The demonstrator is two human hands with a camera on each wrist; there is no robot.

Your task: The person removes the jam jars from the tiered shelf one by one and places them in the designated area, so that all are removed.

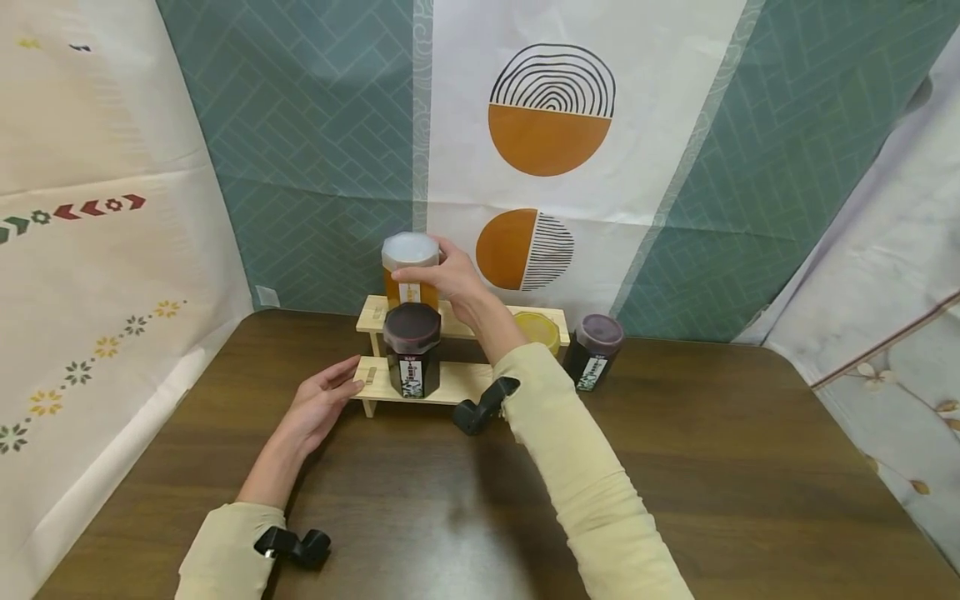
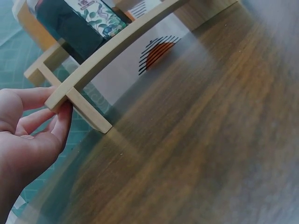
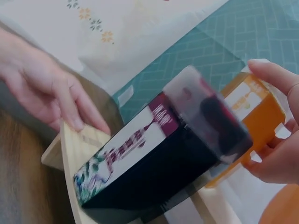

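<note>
A two-tier wooden display rack point(image 1: 465, 382) stands on the table. With thumb and fingers, my left hand point(image 1: 318, 404) pinches the left end of its lower board point(image 2: 117, 50). On the upper tier, at the left, is an orange jar point(image 1: 411, 292) with a pale lid, its label facing forward. My right hand point(image 1: 461, 279) grips that jar near the top, thumb and fingers at its sides. A dark jar point(image 3: 154, 149) with a floral label stands upright on the lower tier, in front of the orange one. My right forearm partly hides a yellow-lidded jar point(image 1: 537, 330) at the rack's right.
Right of the rack, a dark jar with a purple lid point(image 1: 596, 350) stands on the brown wooden table point(image 1: 675, 467). A patterned cloth point(image 1: 315, 150) hangs close behind the rack. Pale cloths border the left and right sides.
</note>
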